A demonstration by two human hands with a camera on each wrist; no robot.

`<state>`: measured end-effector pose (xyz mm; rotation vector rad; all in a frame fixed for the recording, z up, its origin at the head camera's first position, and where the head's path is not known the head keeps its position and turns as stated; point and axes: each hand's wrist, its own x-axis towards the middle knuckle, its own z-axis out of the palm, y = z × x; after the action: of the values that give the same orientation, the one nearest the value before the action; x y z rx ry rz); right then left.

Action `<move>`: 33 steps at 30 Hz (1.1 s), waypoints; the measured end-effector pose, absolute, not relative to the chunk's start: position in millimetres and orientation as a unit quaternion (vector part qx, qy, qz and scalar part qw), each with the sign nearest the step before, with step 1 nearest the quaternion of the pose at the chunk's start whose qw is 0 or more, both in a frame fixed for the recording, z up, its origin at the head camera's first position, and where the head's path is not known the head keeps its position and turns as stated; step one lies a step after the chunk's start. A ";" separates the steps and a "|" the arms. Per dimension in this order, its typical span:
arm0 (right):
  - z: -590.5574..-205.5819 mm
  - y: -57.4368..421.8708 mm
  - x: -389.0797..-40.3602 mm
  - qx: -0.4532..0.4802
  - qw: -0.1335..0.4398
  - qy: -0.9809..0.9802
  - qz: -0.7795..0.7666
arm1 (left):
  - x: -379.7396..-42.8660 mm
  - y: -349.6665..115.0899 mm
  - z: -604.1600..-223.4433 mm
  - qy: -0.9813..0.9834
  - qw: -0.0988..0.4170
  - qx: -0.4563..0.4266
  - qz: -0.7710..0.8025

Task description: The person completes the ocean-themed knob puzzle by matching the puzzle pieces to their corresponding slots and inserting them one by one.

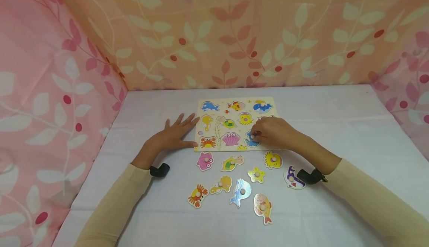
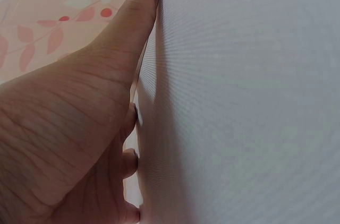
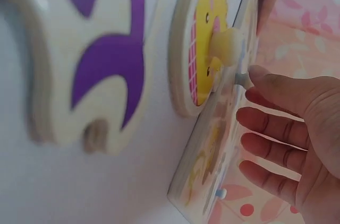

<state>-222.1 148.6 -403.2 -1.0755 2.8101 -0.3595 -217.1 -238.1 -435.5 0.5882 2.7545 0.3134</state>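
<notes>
My right hand (image 1: 276, 132) is over the lower right of a wooden puzzle board (image 1: 242, 134). Thumb and forefinger pinch the pale knob of a blue sea-animal puzzle piece (image 1: 248, 142), which lies at the lower right picture slot; the hand covers part of it. In the right wrist view, the thumb (image 3: 276, 83) meets that knob while the other fingers hang loosely beside it. My left hand (image 1: 172, 133) lies with fingers spread at the board's left edge, thumb and fingertips touching it. A blue whale piece (image 1: 263, 108) with a knob sits in the top right slot.
Loose knobbed pieces lie in front of the board: pink shell (image 1: 205, 161), turtle (image 1: 232, 162), yellow octopus (image 1: 273, 160), star (image 1: 256, 174), crab (image 1: 197, 195), seahorse (image 1: 225, 183), dolphin (image 1: 240, 193), fish (image 1: 263, 206) and a purple-and-white piece (image 1: 293, 179) near the right wrist. Floral cloth (image 1: 234, 34) hangs behind.
</notes>
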 end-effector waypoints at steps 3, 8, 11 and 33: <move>-399.0 152.6 -216.3 -0.340 0.050 0.932 -0.112 | -216.9 -237.7 -434.7 0.960 0.155 0.205 0.110; -391.2 162.8 -203.9 -0.318 0.043 0.940 -0.113 | -217.4 -237.9 -434.5 0.960 0.155 0.206 0.113; -388.2 168.2 -194.9 -0.303 0.040 0.945 -0.118 | -217.9 -238.5 -435.4 0.960 0.154 0.206 0.110; -396.1 184.4 -154.7 -0.288 0.047 0.949 -0.117 | -216.7 -237.5 -436.4 0.961 0.153 0.202 0.112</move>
<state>-154.7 184.4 -396.1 -0.8782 2.8965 -0.3579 -216.7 -237.5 -436.4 0.5805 2.7561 0.3202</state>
